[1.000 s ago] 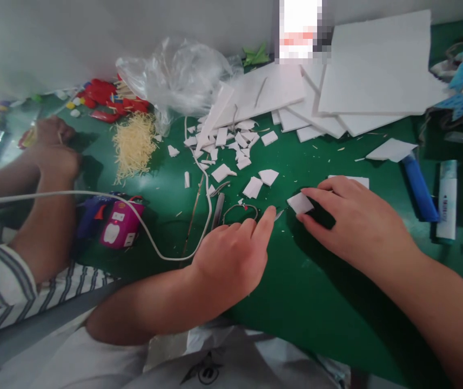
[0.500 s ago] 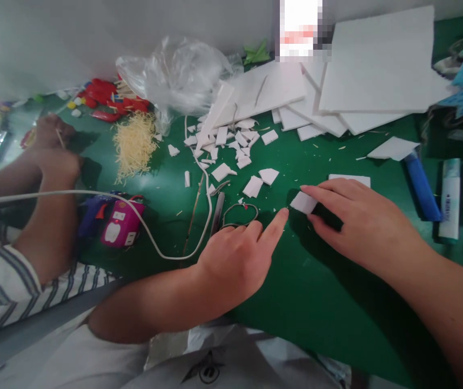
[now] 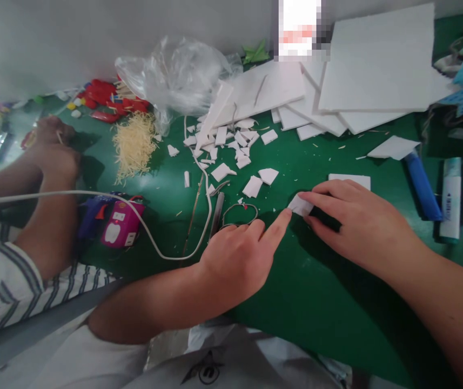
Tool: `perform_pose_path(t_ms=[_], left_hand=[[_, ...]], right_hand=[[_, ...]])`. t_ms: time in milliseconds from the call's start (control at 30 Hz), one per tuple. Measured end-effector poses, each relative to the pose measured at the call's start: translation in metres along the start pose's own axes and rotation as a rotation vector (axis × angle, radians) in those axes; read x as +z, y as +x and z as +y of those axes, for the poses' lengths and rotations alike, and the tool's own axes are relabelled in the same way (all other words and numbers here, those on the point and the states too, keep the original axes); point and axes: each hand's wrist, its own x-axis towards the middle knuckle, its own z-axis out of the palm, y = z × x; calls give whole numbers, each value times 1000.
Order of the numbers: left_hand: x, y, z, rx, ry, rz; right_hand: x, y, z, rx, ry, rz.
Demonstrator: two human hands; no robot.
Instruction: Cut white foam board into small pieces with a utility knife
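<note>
My right hand (image 3: 348,213) pinches a small white foam piece (image 3: 301,206) by its right side, between thumb and fingers, just over the green table (image 3: 296,302). My left hand (image 3: 241,251) has its index finger stretched out, its tip touching the left edge of that piece. Its other fingers are curled under and the thumb is hidden; I see nothing held in it. Behind my right hand lies a flat white foam piece (image 3: 350,181), partly covered by the hand. Left of the hands are loose cut pieces (image 3: 253,187) and a loop of thin cord (image 3: 240,214).
A heap of foam scraps (image 3: 241,143), large foam sheets (image 3: 377,65) and a plastic bag (image 3: 182,73) lie behind. A blue-handled tool (image 3: 423,186) and a glue stick (image 3: 450,200) are right. A white cable (image 3: 162,243) crosses left, near a pink box (image 3: 122,224) and another person's hands (image 3: 56,146).
The foam piece in my right hand has shifted slightly left and down. My left index fingertip, a little apart from it before, now touches its edge.
</note>
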Motion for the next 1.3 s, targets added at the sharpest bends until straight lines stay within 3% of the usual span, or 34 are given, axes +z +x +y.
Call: perform_pose_path(t_ms=[933,1100,1300], left_hand=[[-5,5,5,-63,38,-181],[-4,4,5,-75,50,-183],[-4,3,5,-37,16,-98]], right_hand=[[1,1,-5,39,1,13],[0,1,-4,52,38,-26],[1,0,-8,78,28,12]])
